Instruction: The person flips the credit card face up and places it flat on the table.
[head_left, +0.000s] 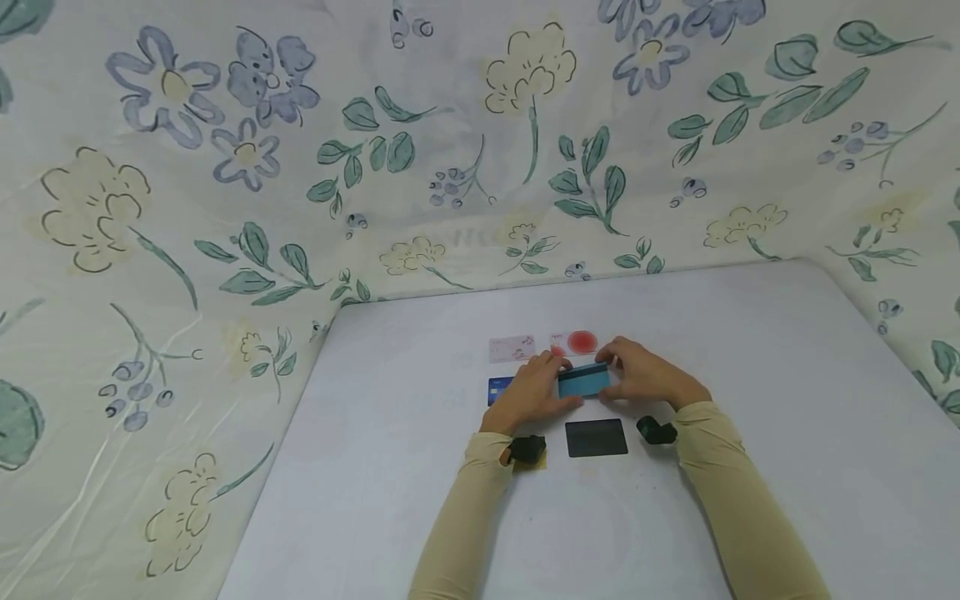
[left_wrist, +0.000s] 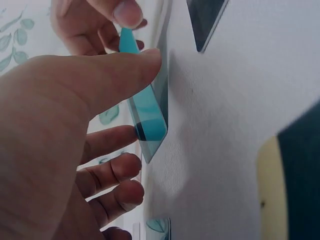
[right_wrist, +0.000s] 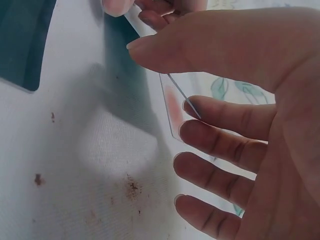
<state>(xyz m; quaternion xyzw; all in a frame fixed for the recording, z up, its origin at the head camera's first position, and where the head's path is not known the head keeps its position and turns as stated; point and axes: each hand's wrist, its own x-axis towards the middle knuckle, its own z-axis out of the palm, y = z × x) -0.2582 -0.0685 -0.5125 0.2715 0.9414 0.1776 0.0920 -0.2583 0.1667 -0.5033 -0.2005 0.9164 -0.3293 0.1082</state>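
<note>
Both hands hold a light blue plastic card [head_left: 583,382] with a dark stripe along its far edge. My left hand [head_left: 531,392] pinches its left end between thumb and forefinger. At the other end, my right hand [head_left: 643,375] pinches it the same way. In the left wrist view the card [left_wrist: 146,107] is tilted close over the table, its lower corner past the left thumb. The right wrist view shows it nearly edge-on, partly hidden by the right thumb [right_wrist: 155,52]; the other right fingers are spread apart.
A pale pink card [head_left: 512,348] and a card with a red circle [head_left: 583,342] lie behind the hands. A dark blue card [head_left: 498,389] is partly under the left hand. Nearer lie a black card [head_left: 596,438] and a yellow card [head_left: 537,463], mostly hidden by the left wrist camera.
</note>
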